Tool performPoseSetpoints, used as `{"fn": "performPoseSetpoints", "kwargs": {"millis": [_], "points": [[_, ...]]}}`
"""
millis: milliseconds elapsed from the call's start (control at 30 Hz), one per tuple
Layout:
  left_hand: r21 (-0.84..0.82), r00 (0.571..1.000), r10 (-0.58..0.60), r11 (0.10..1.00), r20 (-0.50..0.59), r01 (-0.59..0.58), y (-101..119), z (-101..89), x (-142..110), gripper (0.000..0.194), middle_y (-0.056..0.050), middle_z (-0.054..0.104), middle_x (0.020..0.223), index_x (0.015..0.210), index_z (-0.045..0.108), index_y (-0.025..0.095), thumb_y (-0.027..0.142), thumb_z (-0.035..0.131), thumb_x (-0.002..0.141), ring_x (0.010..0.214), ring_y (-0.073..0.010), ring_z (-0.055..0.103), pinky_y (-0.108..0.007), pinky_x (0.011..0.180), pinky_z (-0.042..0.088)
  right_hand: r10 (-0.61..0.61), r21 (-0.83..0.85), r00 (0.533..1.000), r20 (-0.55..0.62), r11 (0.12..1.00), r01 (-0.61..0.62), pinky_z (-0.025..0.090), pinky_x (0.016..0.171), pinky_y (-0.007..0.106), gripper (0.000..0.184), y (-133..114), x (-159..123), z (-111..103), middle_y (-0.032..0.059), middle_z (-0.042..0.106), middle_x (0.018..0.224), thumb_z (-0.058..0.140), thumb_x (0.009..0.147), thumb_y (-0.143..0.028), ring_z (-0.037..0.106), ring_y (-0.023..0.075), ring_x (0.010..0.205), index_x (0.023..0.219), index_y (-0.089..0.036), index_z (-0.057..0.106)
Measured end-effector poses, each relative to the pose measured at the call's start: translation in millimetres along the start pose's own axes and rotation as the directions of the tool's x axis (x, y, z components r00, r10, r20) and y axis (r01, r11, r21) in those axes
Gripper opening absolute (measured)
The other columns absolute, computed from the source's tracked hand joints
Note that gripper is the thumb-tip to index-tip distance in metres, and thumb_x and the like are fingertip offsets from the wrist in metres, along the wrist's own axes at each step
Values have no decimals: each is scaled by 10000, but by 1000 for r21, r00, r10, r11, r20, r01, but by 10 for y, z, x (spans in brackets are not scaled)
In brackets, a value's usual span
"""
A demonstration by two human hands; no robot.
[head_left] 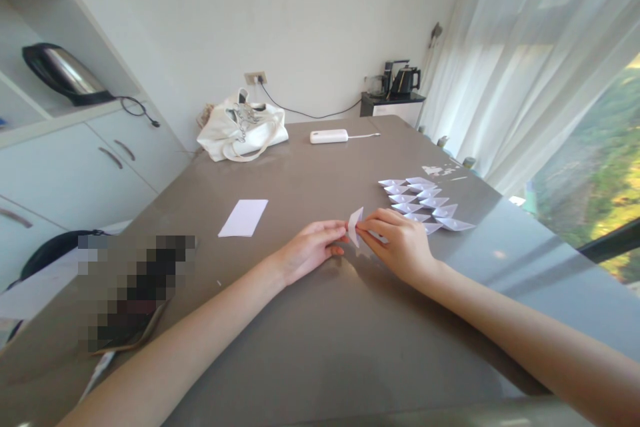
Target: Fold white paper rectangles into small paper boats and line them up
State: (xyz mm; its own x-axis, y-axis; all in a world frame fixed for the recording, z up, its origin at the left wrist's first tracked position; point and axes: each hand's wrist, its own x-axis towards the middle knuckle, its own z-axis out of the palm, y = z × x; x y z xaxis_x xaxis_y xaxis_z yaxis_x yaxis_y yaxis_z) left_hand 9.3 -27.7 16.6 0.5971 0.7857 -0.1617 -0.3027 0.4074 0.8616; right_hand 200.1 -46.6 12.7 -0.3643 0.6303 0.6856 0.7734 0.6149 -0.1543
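My left hand [311, 249] and my right hand [400, 240] rest on the grey table [320, 333] and meet at a small folded white paper piece [355, 225]. Both pinch it with closed fingertips, the left from the left side, the right from the right. The piece stands up between them. Just beyond my right hand lie several folded white paper boats [425, 202] in rows. A flat white paper sheet [244, 217] lies to the left of my left hand.
A white handbag [243, 133] and a white power bank [329, 137] with a cable sit at the table's far end. A blurred dark object [133, 293] lies at the left edge. White cupboards with a kettle [63, 73] stand left, curtains right.
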Motion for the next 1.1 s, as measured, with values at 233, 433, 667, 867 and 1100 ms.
{"fn": "performPoseSetpoints", "kwargs": {"millis": [233,433,667,867,1100], "points": [[112,998,7,994,-70,1,-23,33,17,257,-34,623,778,816,682,92,241,791,638,707,-88,536,-205,680,408,-23,101,997,73,995,16,437,667,247,160,-4,30,-8,44,671,818,541,874,-252,599,152,755,849,-201,690],[202,998,-5,979,-64,18,-15,61,0,336,-1,547,652,676,618,110,402,777,629,621,-92,481,-224,629,367,119,350,993,27,929,-121,483,669,275,172,7,134,-126,64,650,873,565,841,-257,593,162,756,970,-180,649],[378,1000,2,926,-16,4,-40,28,-3,402,10,515,633,677,597,127,513,708,665,603,-101,442,-225,593,326,237,635,905,353,650,-418,517,597,261,251,50,154,-38,54,702,764,546,856,-355,642,156,668,870,-145,683],[363,1000,1,932,20,-8,-34,15,0,374,1,538,654,689,605,124,486,699,689,625,-104,463,-235,622,340,194,649,930,311,671,-357,530,653,282,197,90,153,-82,56,703,801,604,821,-332,652,169,720,845,-155,688],[320,999,-40,946,-11,42,-14,8,-9,312,2,585,634,704,580,114,336,786,631,598,-82,524,-218,605,364,51,532,940,337,814,-234,490,622,248,150,161,217,-217,38,695,754,610,818,-272,620,139,667,819,-167,717]]}}
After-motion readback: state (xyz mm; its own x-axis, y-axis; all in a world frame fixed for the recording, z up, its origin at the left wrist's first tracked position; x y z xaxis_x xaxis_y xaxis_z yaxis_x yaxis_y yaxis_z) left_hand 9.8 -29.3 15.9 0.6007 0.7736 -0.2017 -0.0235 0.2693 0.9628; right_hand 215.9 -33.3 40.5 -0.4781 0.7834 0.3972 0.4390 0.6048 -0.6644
